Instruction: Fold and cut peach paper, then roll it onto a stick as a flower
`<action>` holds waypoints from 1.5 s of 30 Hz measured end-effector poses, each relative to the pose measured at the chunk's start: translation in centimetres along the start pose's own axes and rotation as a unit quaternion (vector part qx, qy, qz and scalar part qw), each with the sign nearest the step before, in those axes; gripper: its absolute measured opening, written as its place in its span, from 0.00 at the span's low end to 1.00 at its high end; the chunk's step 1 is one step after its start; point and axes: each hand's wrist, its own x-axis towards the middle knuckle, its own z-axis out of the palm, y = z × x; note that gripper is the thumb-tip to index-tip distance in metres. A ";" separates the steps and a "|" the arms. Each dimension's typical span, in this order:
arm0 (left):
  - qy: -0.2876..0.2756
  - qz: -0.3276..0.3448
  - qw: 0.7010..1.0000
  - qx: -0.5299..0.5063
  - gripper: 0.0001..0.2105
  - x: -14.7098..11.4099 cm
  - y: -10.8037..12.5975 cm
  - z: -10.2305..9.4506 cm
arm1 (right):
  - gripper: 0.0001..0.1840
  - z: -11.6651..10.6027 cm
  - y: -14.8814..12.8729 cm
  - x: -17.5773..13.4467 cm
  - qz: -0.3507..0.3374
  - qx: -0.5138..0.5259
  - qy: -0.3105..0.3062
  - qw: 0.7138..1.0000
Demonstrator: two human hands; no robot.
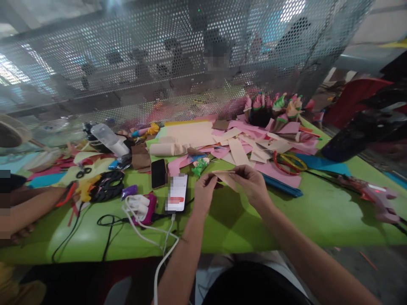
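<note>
Between my two hands, above the green table (232, 237), is a small cream piece of paper or felt (228, 180). My left hand (205, 188) pinches its left edge, and my right hand (251, 182) grips the right end with thumb and fingers. Just beyond my left hand lies a small green curled ornament (200, 166). A lit phone (177, 192) rests left of that hand with a white cable plugged in. Past my right hand, a blue folded strip (281, 185) lies beside scissors with red and yellow handles (289, 163).
Cream and pink sheets (240, 150) are heaped behind my hands. A pink glue gun (378, 199) lies at the right. At the left are a magenta power strip (148, 209) with cables, a dark phone (158, 173) and another person's arm (34, 207). A perforated metal screen (143, 72) stands behind.
</note>
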 end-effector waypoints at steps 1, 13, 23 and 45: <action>-0.001 0.000 1.000 0.003 0.12 0.0 0.0 0.0 | 0.18 0.0 0.0 0.0 -0.001 0.002 0.000 1.000; -0.017 -0.011 1.000 -0.001 0.14 0.0 -0.1 0.1 | 0.18 0.0 -0.3 -0.1 0.011 0.020 0.013 1.000; -0.011 -0.021 1.000 -0.015 0.14 0.0 0.0 0.1 | 0.19 0.0 -0.3 -0.1 0.004 0.018 0.002 1.000; -0.028 -0.021 0.999 -0.019 0.14 0.0 -0.3 0.1 | 0.17 -0.2 0.4 0.0 -0.011 0.004 0.009 1.000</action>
